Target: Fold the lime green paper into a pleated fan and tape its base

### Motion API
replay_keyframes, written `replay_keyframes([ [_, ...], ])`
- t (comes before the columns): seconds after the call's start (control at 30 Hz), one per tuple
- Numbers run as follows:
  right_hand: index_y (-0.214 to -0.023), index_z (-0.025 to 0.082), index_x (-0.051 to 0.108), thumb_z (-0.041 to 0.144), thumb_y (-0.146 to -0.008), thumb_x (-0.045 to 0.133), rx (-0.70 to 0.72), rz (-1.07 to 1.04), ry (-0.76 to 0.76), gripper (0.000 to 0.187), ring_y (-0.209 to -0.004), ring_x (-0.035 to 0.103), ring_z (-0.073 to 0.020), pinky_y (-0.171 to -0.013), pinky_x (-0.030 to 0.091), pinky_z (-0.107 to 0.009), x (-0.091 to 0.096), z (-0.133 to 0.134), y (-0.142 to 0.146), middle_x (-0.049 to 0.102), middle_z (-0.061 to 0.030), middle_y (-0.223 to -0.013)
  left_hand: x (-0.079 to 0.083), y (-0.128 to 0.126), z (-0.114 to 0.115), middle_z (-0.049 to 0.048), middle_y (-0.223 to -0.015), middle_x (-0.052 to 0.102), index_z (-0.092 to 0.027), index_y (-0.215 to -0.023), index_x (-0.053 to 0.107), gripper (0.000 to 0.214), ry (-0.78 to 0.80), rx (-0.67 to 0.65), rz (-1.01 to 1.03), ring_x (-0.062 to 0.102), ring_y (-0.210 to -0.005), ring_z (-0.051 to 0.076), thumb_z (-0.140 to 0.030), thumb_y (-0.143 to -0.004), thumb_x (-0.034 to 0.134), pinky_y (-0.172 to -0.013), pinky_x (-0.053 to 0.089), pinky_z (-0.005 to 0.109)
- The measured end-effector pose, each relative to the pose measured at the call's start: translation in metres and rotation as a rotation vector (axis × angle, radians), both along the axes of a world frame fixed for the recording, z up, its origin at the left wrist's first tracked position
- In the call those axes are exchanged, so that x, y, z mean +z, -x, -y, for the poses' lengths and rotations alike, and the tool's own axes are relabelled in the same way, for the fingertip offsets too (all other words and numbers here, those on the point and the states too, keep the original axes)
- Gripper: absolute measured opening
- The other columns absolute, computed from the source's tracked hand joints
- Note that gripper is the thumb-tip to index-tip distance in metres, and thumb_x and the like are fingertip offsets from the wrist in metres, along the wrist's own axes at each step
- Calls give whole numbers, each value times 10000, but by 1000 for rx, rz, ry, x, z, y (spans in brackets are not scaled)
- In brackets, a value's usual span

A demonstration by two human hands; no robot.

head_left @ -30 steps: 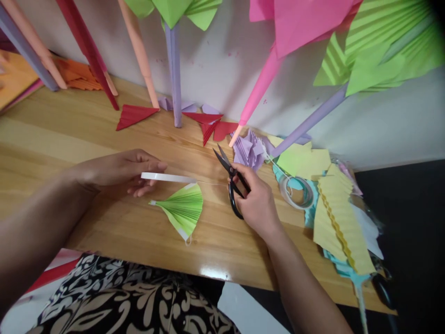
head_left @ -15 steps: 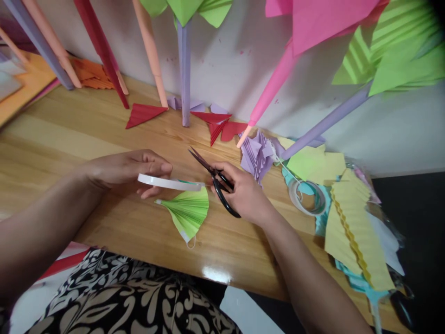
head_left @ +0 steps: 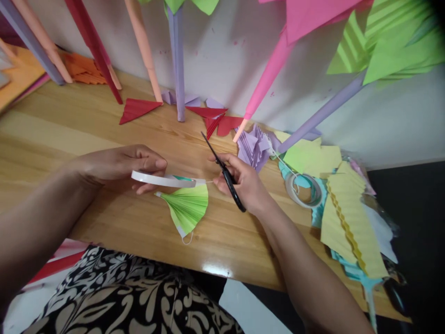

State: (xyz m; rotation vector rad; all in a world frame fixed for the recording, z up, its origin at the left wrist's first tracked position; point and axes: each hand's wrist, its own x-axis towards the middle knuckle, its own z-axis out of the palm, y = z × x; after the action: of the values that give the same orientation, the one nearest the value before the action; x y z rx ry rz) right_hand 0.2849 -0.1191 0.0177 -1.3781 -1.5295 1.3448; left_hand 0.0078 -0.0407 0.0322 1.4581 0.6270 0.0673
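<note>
My left hand (head_left: 120, 165) grips a white roll of tape (head_left: 158, 178), held flat above the wooden table (head_left: 69, 134). A thin strip of tape runs from the roll toward my right hand (head_left: 248, 188). That hand is closed on black scissors (head_left: 224, 174), whose closed blades point up and away toward the wall. A pleated green paper fan (head_left: 187, 208) lies on the table just below the roll, between both hands, with a white tape edge along its lower side.
Rolled paper sticks in pink, purple, peach and red lean on the wall (head_left: 222, 60). Red folded fans (head_left: 137, 109) and purple pleated paper (head_left: 252, 148) lie at the back. Another tape roll (head_left: 304, 188) and a yellow pleated stack (head_left: 351, 218) lie right.
The scissors swung left toward the tape strip with blades apart, then the blades closed and now point up. The tape roll shifted slightly left. The camera view wobbled.
</note>
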Motion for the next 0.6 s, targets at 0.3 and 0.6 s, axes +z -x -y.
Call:
replay_keyframes([
  [0.3, -1172, 220, 606, 159, -702, 622, -23, 78, -69, 475, -636, 473, -101, -614, 390, -232, -1, 3, 4, 492, 71, -699, 0, 0, -1, 8, -523, 577, -131, -600, 623, 542, -26, -42, 2, 481, -473, 67, -491, -984, 491, -464, 387, 144],
  [0.6, -1182, 218, 608, 152, -717, 602, -29, 103, -72, 470, -628, 491, -102, -597, 395, -224, 2, 4, 6, 526, 67, -699, 1, -2, -1, 3, -517, 564, -137, -601, 608, 546, -53, -68, -50, 463, -474, 68, -484, -997, 462, -482, 382, 157],
])
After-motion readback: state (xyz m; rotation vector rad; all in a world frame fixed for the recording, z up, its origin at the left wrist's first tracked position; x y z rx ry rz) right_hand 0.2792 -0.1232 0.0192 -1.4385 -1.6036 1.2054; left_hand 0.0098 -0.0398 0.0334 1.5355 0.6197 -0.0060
